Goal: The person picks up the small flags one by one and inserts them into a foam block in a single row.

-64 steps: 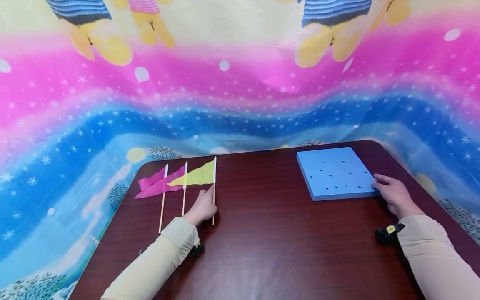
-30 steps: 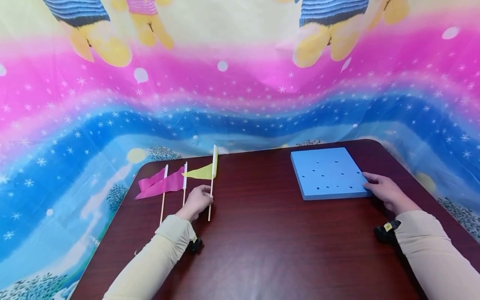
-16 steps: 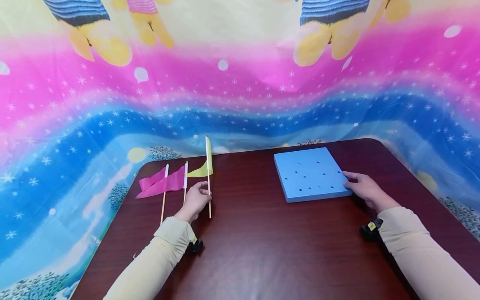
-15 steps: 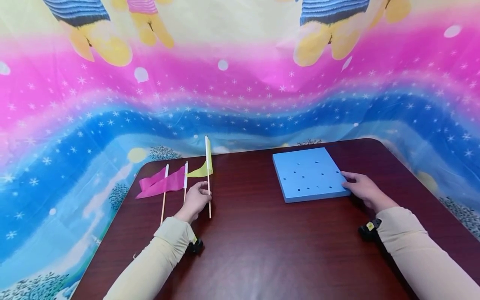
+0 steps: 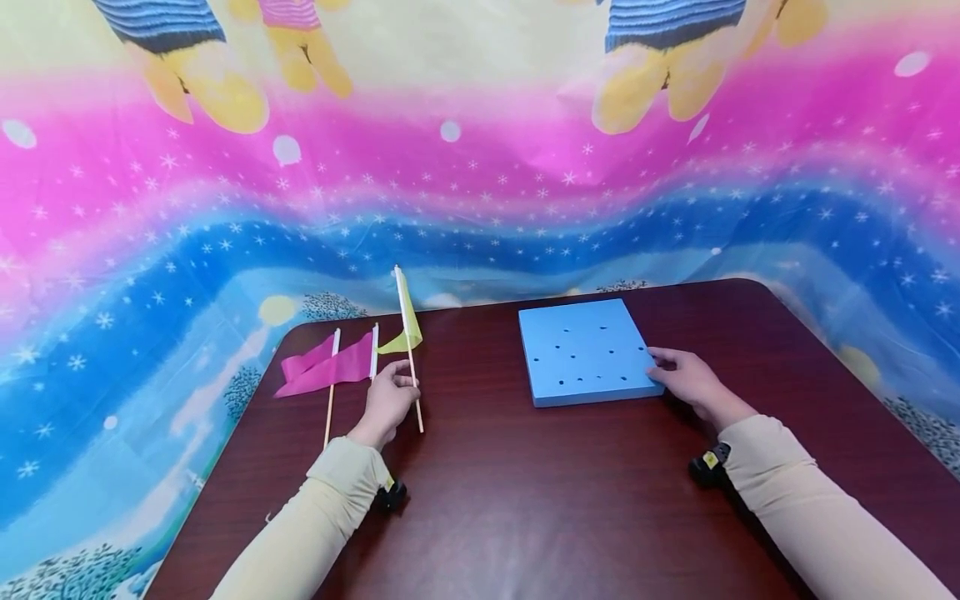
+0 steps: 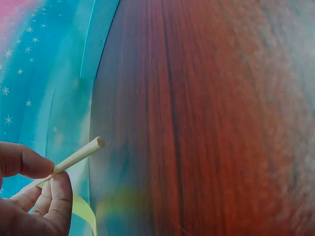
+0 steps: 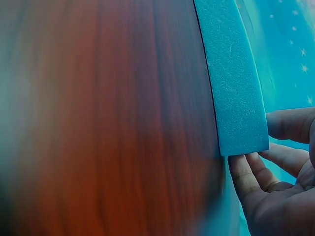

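The left hand (image 5: 388, 402) pinched the yellow flag (image 5: 408, 333) upright, left of the foam board (image 5: 585, 350) on the tabletop (image 5: 525, 500); the right hand (image 5: 686, 379) gripped the board's corner, its holes all empty, two pink flags (image 5: 326, 371) lying unused.

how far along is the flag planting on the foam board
Early. No hole in the square blue foam board holds a flag yet. In hand: the left hand grips the yellow pennant flag on a wooden stick, raised off the table; the right hand holds the board's edge. Two pink pennant flags lie waiting.
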Demonstrator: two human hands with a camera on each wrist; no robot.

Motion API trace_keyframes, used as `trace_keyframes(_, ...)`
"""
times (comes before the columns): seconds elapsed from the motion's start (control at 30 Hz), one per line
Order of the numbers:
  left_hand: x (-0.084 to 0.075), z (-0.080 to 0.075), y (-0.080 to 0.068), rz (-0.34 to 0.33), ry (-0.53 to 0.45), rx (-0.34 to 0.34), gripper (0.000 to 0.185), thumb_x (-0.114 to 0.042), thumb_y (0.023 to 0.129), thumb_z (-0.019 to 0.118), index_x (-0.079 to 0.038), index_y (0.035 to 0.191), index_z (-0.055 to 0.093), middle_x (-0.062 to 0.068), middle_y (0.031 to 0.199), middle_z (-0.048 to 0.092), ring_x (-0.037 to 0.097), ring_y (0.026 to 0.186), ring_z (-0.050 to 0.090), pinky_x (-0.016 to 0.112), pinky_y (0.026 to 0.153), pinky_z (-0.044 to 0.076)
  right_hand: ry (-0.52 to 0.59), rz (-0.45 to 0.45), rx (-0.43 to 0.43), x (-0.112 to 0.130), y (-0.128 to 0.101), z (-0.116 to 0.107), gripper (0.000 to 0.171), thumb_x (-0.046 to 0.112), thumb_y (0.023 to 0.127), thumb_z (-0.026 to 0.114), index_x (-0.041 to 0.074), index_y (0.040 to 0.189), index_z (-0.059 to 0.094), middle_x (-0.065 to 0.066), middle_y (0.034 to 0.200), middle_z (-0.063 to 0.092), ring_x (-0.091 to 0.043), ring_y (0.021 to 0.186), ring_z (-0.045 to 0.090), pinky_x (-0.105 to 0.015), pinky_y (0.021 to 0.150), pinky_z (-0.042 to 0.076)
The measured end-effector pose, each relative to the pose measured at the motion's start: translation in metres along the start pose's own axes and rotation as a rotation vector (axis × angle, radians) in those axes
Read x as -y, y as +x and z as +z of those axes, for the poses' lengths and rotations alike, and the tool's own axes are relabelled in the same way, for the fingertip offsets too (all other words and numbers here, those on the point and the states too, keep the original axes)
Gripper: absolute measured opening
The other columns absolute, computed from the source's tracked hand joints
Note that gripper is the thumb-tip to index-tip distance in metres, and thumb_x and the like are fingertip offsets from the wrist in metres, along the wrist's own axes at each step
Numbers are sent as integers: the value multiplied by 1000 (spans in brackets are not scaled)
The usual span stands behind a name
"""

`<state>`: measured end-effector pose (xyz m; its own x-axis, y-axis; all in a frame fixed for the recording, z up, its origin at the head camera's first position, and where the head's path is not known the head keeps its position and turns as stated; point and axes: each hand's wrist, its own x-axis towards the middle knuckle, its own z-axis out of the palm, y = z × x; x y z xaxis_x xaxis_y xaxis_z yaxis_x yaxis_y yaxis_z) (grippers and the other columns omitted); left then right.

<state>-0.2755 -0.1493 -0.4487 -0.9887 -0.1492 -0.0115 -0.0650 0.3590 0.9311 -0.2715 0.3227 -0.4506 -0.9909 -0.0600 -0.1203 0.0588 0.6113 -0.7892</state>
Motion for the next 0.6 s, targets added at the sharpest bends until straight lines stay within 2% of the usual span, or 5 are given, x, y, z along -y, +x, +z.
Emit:
trace_keyframes(0.37,-2,0,5,19,-59,-84,49,13,85,59,10,134,57,23,105,65,14,83,56,17,68,46,8,-54,-14,16,-2,27,56,11,105,57,-13,151,37,-36,139,46,-48,125,47,-61,107,41)
trace_keyframes(0.6,-7,1,7,37,-75,-83,49,13,87,59,10,136,54,28,112,63,22,92,61,19,72,48,25,-64,-7,30,0,46,57,10,103,60,-13,151,38,-31,132,52,-44,120,52,-56,105,45)
